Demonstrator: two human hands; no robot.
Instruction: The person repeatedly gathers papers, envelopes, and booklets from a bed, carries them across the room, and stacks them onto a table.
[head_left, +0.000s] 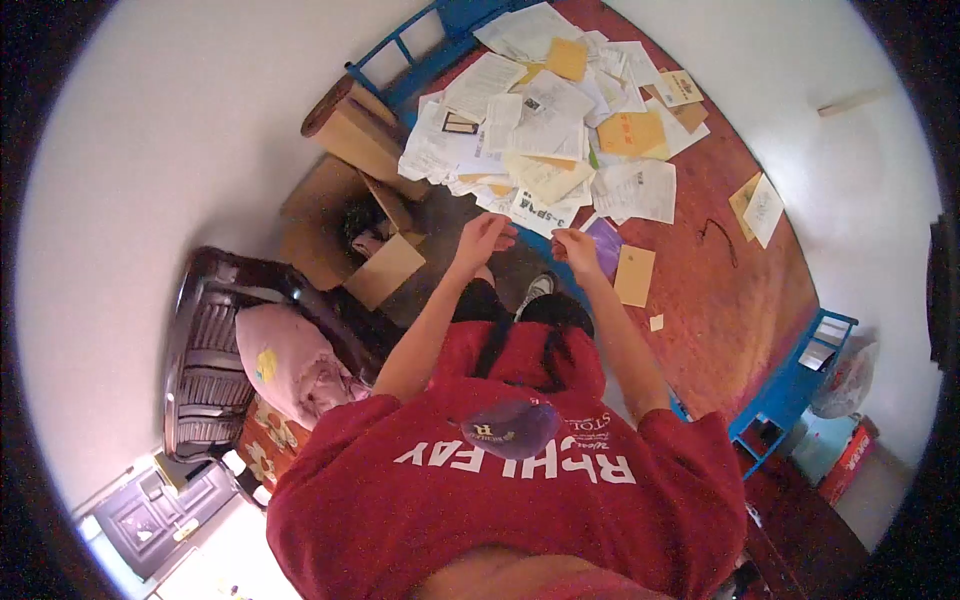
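My left hand (487, 240) and my right hand (576, 250) are raised in front of my body at the near edge of the red board bed (740, 300). Between them is a white printed sheet of paper (541, 213) with large dark characters. Its near corners meet my fingers, which are bent and closed at both sides. Just past the sheet lies a broad, loose heap of papers (555, 115). Beside my right hand rest a purple booklet (603, 243) and a tan envelope (634, 276).
Open cardboard boxes (325, 215) stand left of the bed. A dark wooden chair (205, 350) holds a pink cushion (285, 360). Blue metal bed rails (400, 45) rise at the ends. A dark cord (718, 240) and a cream envelope (763, 210) lie toward the right wall.
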